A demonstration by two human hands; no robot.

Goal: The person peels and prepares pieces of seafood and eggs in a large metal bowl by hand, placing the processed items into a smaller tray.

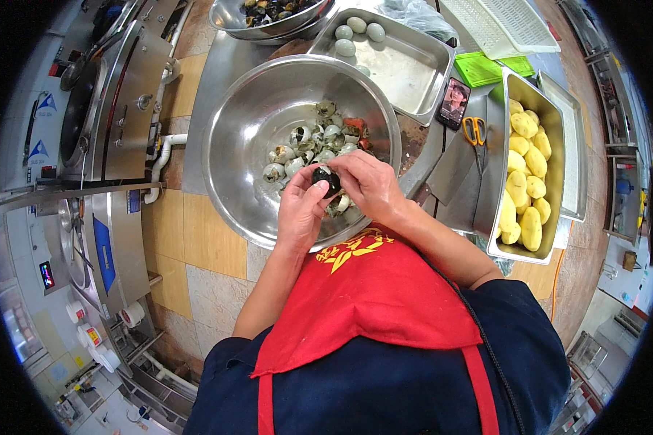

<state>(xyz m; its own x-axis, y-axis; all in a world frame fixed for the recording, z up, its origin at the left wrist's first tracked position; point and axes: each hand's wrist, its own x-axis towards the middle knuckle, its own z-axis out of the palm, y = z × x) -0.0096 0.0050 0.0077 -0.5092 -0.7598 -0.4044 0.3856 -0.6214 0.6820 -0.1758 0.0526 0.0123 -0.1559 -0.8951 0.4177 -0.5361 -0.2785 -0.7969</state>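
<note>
My left hand (pixel 300 209) holds a dark preserved egg (pixel 326 180) between thumb and fingers, with some pale shell still on its top. The fingertips of my right hand (pixel 371 184) touch or nearly touch the egg's upper side; whether they pinch a bit of shell is hidden. Both hands are over the near part of a large stainless steel bowl (pixel 234 109). Broken grey-green eggshells (pixel 307 144) lie heaped in it, with a red-orange scrap (pixel 353 126) at the heap's right. Whole pale green eggs (pixel 345 48) sit in a shallow metal tray (pixel 408 87) behind the bowl.
A steel bowl (pixel 228 22) of dark peeled eggs stands at the far left. To the right are a phone (pixel 453 103), orange-handled scissors (pixel 474 131), a green plastic tray (pixel 476 70), a white plastic basket (pixel 500 27) and a deep metal pan (pixel 555 217) of peeled potatoes (pixel 524 125).
</note>
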